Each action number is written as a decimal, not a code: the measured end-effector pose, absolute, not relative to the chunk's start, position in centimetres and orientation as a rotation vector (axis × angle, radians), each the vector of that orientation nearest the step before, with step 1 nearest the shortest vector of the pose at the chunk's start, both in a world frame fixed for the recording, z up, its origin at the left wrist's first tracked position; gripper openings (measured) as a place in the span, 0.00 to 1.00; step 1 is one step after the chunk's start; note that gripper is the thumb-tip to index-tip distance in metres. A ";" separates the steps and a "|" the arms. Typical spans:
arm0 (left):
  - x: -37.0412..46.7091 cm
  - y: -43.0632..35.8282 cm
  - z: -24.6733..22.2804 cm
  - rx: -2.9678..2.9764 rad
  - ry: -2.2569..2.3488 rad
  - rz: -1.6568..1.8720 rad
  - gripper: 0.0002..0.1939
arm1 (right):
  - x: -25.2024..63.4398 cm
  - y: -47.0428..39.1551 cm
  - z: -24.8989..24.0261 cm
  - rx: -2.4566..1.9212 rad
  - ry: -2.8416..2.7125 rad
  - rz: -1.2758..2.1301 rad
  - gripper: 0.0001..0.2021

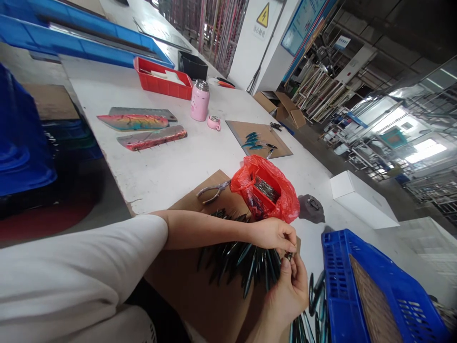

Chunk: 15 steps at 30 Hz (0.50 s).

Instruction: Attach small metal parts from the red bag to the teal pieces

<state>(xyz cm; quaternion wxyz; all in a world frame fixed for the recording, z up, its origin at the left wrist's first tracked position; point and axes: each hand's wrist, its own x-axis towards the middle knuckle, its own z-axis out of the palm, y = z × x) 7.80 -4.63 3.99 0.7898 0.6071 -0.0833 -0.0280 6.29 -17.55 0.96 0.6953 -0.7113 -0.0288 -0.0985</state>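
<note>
My left hand [273, 234] reaches in from the left with its fingertips pinched together. Whatever lies between those fingertips is too small to make out. Just below it, my right hand [288, 290] grips a small dark, shiny piece [288, 256] between thumb and fingers; the hand hides most of it. Under my left forearm, many dark green fishing lures [250, 259] lie heaped on a brown cardboard sheet [185, 281]. Beyond my left hand stands a red plastic bag [287, 190] around a red box of small metal parts [266, 188]. Pliers [214, 190] rest beside it.
More lures [317, 305] lie by a blue crate [342, 286] on the right. A dark grey object [311, 208] and a white box [360, 200] stand beyond. Farther off are a board with teal lures [255, 140], a pink bottle [200, 102], and a red tray [160, 83].
</note>
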 end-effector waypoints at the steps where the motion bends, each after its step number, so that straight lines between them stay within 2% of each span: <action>1: 7.9 -4.7 3.8 1.300 -0.171 -0.072 0.09 | 6.4 -17.6 0.9 -1.587 -0.060 -0.216 0.23; 5: 8.6 -4.4 2.9 1.409 -0.137 -0.067 0.09 | 7.0 -18.0 0.2 -1.677 -0.025 -0.190 0.22; 10: 9.8 -1.5 3.0 1.759 -0.029 0.269 0.15 | 7.8 -18.3 -0.6 -2.017 -0.061 -0.035 0.21; 15: 12.7 3.4 3.9 1.965 0.197 0.427 0.05 | 8.0 -18.2 -0.8 -2.086 -0.208 0.071 0.20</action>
